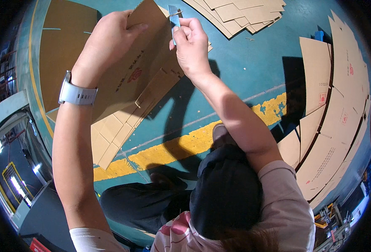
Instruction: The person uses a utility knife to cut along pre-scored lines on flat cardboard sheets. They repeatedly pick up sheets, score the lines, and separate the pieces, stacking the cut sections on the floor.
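Observation:
My left hand grips the upper edge of a brown cardboard sheet, its thumb lying over the near face. The sheet is tilted and carries dark and red print. To the right of its upper corner, my right hand is closed around a flat light-blue tool, held upright between thumb and fingers. A thin light sliver crosses the tool near its top. Whether the tool touches the cardboard I cannot tell; its exact kind does not show clearly.
Cut cardboard pieces lie below the held sheet. Another board stands at the left, beside a grey machine. Flat cardboard is stacked at the far side and along the right. A worn yellow line crosses the green floor.

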Available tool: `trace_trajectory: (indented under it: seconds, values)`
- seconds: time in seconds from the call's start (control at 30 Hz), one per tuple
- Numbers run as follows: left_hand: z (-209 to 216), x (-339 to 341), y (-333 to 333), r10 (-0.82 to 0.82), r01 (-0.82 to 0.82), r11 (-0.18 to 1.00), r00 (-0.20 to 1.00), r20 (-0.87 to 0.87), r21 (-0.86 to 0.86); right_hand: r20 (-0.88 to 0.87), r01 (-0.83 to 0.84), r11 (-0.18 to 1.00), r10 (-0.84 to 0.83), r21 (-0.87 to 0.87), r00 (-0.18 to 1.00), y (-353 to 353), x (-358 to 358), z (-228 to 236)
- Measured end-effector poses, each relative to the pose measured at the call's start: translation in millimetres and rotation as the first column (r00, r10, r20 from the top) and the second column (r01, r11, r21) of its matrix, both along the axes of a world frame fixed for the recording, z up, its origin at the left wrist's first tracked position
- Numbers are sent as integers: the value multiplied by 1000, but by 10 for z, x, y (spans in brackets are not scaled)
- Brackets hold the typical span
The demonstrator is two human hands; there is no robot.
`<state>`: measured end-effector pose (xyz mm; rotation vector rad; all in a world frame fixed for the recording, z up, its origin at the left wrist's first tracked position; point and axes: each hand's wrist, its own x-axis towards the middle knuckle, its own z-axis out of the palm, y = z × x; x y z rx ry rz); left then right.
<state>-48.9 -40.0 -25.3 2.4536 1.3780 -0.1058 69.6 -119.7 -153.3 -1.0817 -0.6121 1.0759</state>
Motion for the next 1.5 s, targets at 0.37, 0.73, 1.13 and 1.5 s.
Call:
trace_trajectory:
  seconds: [0.37,0.73,1.13,1.5]
  values:
    - [-48,-32,19,-17,17,1000,999,39,0,-4,-19,1000,19,13,1000,-99,3,21]
    - [-65,-50,36,-40,38,999,996,78,31,30,-73,997,73,-18,997,-306,9,31]
    - [7,3,-31,15,-10,999,995,98,-47,942,99,995,-54,22,332,-516,548,-750]
    - [65,-10,-84,9,-1,997,994,110,-73,929,-402,855,-216,329,300,530,730,55]
